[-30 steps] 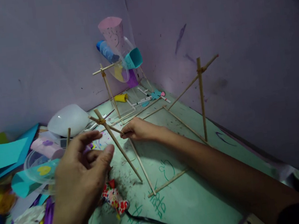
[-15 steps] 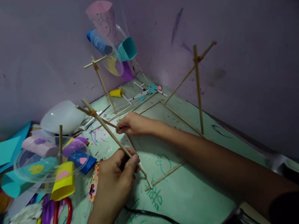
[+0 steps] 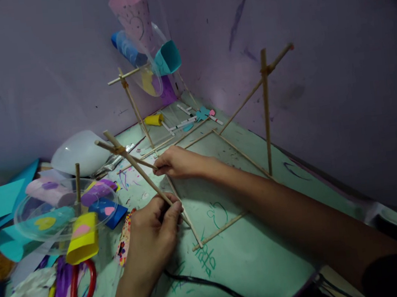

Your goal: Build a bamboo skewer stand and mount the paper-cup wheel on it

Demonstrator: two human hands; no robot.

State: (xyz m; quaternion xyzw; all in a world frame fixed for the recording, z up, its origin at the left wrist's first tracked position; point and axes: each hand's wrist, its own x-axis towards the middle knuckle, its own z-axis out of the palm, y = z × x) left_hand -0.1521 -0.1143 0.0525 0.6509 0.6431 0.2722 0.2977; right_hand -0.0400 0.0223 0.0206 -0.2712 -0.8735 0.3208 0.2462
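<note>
My left hand (image 3: 154, 240) is closed around the lower part of a wooden stick (image 3: 146, 175) that leans up and to the left. My right hand (image 3: 178, 162) pinches the lower end of a second stick (image 3: 143, 162). Both sticks cross near their tops, where a brown rubber band (image 3: 119, 150) appears to bind them. Under them, thin sticks form a flat frame (image 3: 224, 229) on the pale green table (image 3: 252, 256). At its right side stands another bound pair of crossed sticks (image 3: 267, 113). My right forearm covers part of the frame.
Left lies a clear plastic disc (image 3: 21, 219) with coloured paper tubes and an upright stick. Near it are red-handled scissors (image 3: 72, 294), paper scraps and a white bowl (image 3: 78, 154). A decorated paper-cup wheel (image 3: 131, 14) stands behind. A black cable (image 3: 213, 284) crosses the front.
The lower end of the stick in my left hand has shifted slightly away from the frame's near corner. Both hands keep their hold, and the view has moved a little.
</note>
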